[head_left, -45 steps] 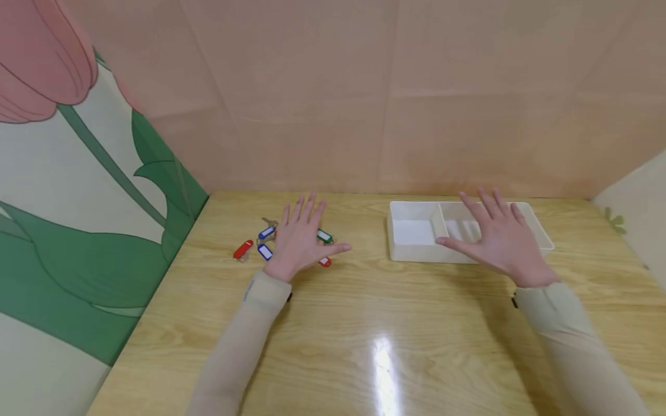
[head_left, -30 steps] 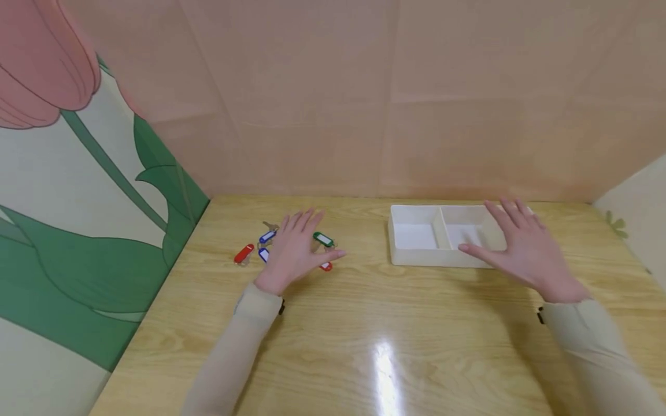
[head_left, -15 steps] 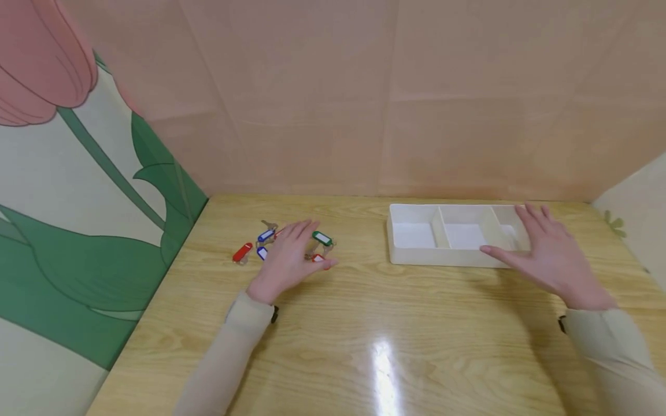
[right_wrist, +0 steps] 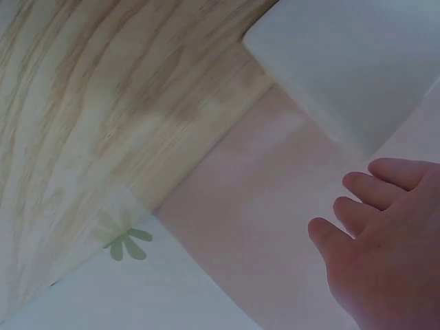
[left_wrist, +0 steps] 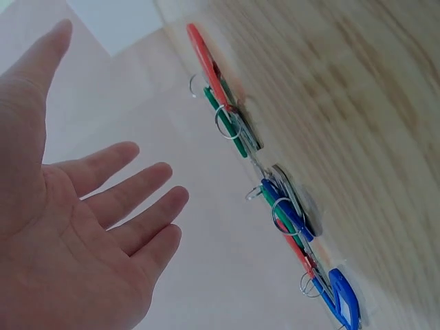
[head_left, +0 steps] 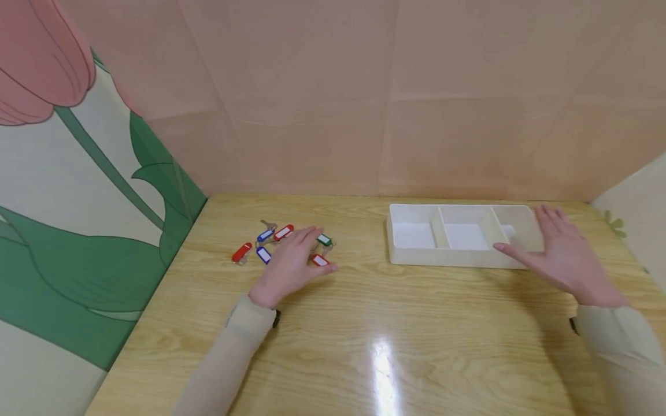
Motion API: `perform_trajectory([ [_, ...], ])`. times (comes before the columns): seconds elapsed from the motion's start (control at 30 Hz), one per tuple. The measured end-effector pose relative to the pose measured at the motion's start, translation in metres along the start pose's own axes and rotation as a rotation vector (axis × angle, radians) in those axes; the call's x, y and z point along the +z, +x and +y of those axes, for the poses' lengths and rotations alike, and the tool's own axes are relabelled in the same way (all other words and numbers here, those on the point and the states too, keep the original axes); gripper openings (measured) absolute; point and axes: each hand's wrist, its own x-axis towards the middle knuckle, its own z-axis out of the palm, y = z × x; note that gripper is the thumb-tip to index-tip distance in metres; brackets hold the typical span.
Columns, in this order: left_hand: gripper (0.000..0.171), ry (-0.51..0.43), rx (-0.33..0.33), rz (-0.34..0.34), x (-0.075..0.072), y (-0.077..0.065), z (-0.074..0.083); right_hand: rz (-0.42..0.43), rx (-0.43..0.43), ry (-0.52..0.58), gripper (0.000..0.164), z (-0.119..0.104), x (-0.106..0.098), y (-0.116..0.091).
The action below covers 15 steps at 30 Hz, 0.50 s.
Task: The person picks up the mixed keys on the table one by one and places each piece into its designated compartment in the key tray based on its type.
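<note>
My left hand (head_left: 288, 264) hovers over several keys with coloured plastic key tags, its fingers apart from them. Around it lie a red key tag (head_left: 241, 252), a blue key tag (head_left: 263, 255), another red key tag (head_left: 284, 232) and a green key tag (head_left: 324, 239); some are covered by the hand. In the left wrist view, metal rings join the tags to keys, and the palm (left_wrist: 75, 261) holds nothing. At the right end of a white box (head_left: 458, 257) with three compartments, my right hand (head_left: 569, 260) is spread, thumb in front; contact cannot be told.
The wooden table (head_left: 354, 312) reaches back to a pinkish cloth backdrop (head_left: 385, 115). A panel with a tulip print (head_left: 119, 190) borders the left side, and a pale panel (head_left: 640, 214) the right.
My right hand has moved right and towards me, from above the box to its right end. My left hand has drawn slightly back and left, uncovering more tags.
</note>
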Motion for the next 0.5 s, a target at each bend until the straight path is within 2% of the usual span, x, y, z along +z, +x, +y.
perform_trajectory([
  [0.3, 0.091, 0.011, -0.008, -0.012, 0.003, 0.007, 0.0, -0.053, 0.066, 0.004, 0.116, 0.022, 0.004, 0.0],
  [0.5, 0.089, -0.023, -0.036, -0.02, 0.002, 0.014, -0.001, -0.093, 0.076, 0.039, 0.114, 0.03, 0.007, 0.0],
])
